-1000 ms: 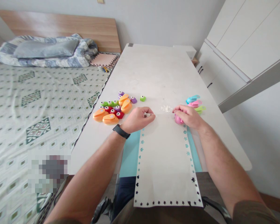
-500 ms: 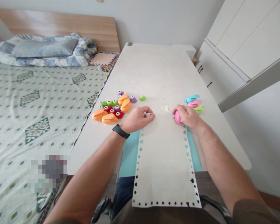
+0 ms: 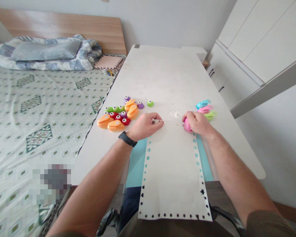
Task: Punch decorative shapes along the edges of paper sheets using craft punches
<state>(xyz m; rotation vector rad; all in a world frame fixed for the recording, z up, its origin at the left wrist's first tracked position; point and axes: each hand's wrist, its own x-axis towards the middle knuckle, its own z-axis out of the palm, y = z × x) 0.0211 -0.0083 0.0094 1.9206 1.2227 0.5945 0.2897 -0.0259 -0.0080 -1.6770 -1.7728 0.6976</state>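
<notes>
Left hand (image 3: 145,126) curled, thumb and fingertips pinched together on a small paper scrap (image 3: 157,121), most of it hidden; a dark star-like mark shows near the fingertips, too small to make out. Right hand (image 3: 198,123) arched over a glossy plastic pink punch (image 3: 187,125), fingers wrapped around its rounded top; how hard it presses, I cannot tell. The punch sits at the upper right edge of a long white paper strip (image 3: 172,171), its underside hidden, so whether the paper enters its slot cannot be seen. The strip's sides and near end carry rows of small cut shapes: stars, hearts, flakes. Dark ones show over the dark floor and clothing, teal ones over a flat teal sheet (image 3: 136,163). White paper flecks (image 3: 175,114) lie in a loose heap on the matte white table (image 3: 162,72), between the hands. Left of them, a tight cluster of chunky orange punches (image 3: 115,125) and smaller red, green and purple punches. Right of them, blue, pink and lime punches (image 3: 204,109) lie stacked, partly overlapping. Black watch (image 3: 127,139) on left wrist. Patterned bed (image 3: 39,108) beside the table, partly blurred out near the lower left.
</notes>
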